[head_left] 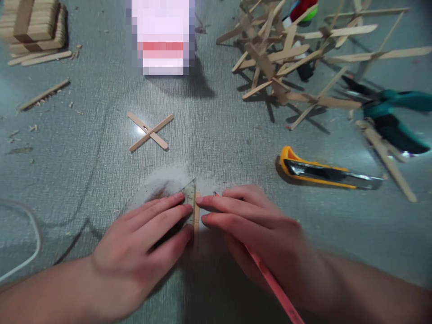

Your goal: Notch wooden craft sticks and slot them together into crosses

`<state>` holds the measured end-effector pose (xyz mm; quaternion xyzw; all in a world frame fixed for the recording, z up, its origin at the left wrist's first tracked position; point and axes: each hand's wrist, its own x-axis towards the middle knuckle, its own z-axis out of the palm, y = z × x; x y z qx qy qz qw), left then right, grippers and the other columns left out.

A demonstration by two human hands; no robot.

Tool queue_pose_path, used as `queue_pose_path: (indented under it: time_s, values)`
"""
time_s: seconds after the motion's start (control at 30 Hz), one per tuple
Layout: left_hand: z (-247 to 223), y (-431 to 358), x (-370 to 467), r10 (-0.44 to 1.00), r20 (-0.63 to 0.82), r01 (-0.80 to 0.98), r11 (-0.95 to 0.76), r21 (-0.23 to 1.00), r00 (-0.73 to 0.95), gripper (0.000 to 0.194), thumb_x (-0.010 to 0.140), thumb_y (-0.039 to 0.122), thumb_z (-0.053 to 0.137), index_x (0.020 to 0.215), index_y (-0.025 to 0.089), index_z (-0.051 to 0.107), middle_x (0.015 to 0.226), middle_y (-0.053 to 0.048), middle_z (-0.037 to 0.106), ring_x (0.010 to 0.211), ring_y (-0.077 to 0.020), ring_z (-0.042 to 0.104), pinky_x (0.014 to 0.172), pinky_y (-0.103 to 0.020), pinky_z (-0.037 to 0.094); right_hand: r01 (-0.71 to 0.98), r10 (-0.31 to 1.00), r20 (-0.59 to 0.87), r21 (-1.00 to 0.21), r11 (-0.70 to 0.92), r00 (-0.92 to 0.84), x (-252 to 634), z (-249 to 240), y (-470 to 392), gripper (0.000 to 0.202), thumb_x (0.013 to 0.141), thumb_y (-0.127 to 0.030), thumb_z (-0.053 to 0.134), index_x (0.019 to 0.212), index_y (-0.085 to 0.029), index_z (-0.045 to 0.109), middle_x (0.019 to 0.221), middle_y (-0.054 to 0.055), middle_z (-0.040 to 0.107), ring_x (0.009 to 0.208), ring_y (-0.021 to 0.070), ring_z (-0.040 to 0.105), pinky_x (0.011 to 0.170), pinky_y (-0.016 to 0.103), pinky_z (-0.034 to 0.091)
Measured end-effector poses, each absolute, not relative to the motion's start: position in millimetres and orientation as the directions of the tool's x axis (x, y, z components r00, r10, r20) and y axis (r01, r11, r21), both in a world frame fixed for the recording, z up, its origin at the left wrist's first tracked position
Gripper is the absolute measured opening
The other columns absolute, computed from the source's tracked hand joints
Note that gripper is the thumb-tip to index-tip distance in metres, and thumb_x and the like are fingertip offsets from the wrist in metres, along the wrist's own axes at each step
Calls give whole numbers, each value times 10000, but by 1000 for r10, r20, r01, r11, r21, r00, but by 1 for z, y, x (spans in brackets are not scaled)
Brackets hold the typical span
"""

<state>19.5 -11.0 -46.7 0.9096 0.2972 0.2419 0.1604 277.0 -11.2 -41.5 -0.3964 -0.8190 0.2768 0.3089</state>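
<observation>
A narrow wooden craft stick [197, 216] lies upright in the picture between my hands. My left hand [145, 243] presses down a clear set square [191, 191], whose marked straight edge runs along the stick's left side. The hand covers most of the set square; a pointed corner shows beyond the fingertips. In my right hand [256, 229] a red pencil [270, 274] slants down toward me, its dark tip just above the fingers. The right index fingertip touches the stick near its far end.
Two crossed craft sticks [150, 132] lie ahead. A yellow utility knife [317, 168] and green-handled pliers [388, 108] are at right, below a jumble of joined sticks [270, 58]. Bundled sticks [37, 22] sit far left, a white cable [35, 229] nearer. A blurred-out object [162, 27] stands at the back.
</observation>
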Motion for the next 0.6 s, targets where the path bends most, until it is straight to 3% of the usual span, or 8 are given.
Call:
queue_pose_path:
  time_s: [0.23, 0.6]
  values:
    - [-46, -11, 21, 628, 341, 477, -766, 431, 700, 134, 1050, 169, 680, 1170, 145, 734, 1392, -111, 751, 1393, -269, 676, 1173, -435, 611, 476, 823, 280, -705, 525, -494, 277, -40, -11, 239, 985, -25, 548, 971, -233, 664, 1120, 59, 821, 965, 219, 720, 874, 390, 591]
    - [-50, -12, 19, 636, 357, 470, -758, 452, 684, 161, 1036, 191, 705, 1184, 142, 746, 1415, -109, 743, 1417, -253, 657, 1250, -401, 544, 465, 825, 260, -724, 510, -501, 278, -40, -11, 238, 970, -10, 548, 961, -216, 668, 1127, 84, 818, 978, 229, 718, 868, 386, 575]
